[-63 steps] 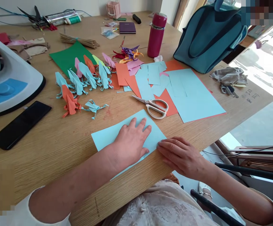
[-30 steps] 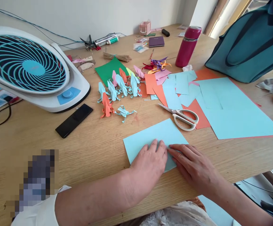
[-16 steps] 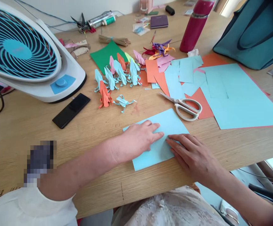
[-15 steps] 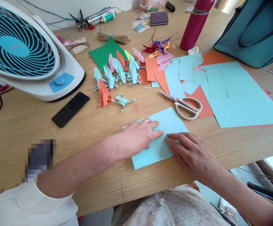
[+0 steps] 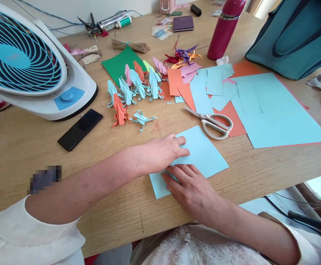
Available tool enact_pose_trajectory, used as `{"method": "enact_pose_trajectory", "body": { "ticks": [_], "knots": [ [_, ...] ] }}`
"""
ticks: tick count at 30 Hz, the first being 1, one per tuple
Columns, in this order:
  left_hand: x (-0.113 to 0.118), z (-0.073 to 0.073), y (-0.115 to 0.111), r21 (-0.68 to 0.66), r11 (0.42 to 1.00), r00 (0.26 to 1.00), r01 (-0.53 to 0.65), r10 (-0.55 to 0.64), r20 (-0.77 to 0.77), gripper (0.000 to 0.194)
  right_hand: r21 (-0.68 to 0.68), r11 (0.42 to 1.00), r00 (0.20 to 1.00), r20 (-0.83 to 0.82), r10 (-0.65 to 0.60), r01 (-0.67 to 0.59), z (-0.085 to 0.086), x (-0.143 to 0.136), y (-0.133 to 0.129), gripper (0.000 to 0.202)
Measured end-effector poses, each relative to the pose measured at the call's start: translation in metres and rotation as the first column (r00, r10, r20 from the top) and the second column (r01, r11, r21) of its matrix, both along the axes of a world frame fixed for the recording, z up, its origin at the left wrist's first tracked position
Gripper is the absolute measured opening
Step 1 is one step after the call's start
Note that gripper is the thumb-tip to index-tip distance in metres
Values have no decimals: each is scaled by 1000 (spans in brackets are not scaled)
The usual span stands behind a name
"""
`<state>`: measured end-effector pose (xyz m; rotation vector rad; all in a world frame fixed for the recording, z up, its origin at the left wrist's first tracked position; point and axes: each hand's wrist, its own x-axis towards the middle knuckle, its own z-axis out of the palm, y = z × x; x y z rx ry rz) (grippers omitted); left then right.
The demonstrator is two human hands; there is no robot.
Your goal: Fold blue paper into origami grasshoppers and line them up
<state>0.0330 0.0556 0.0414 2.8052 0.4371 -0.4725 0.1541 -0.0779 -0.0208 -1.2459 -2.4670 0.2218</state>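
Observation:
A light blue sheet of paper lies flat on the wooden table in front of me. My left hand rests on its upper left part, palm down, fingers stretched out. Close below it, my right hand presses its fingertips on the lower left part of the sheet, fingers extended and lying near each other. Just beyond the sheet are scissors with white handles, their blades slightly apart. Folded paper figures stand behind my left hand, among them an orange one and a small light blue one.
A fan and a black phone are at the left. Large light blue paper and orange offcuts lie at the right. Farther back stand a red bottle and a teal bag; a green sheet lies behind the figures.
My right hand has slid left across the sheet, from its right side to its lower left part. My left hand has stayed nearly in place. The view has shifted slightly.

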Motion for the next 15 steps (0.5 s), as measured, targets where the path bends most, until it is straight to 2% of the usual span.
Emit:
{"method": "enact_pose_trajectory", "body": {
  "ticks": [3, 8, 12, 14, 15],
  "knots": [
    [0, -1, 1, -6, 1000, 1000, -5, 5, -24, 36, -9, 1000, 1000, 9, 7, -7, -2, -9, -3, 15],
    [-3, 2, -6, 5, 999, 999, -47, 47, -23, 43, -29, 987, 986, 38, 160, -159, 2, -8, -18, 20],
    [-4, 8, -11, 23, 998, 997, -58, 59, -54, 58, -69, 936, 937, -90, 339, -345, 13, -7, -29, 17],
    [-3, 11, -13, 27, 998, 995, -65, 67, -74, 63, -27, 897, 885, -179, 430, -441, 18, -6, -30, 19],
    [-3, 12, -14, 33, 997, 994, -73, 76, -80, 64, 12, 894, 874, -209, 439, -447, 20, -5, -29, 20]
  ]
}}
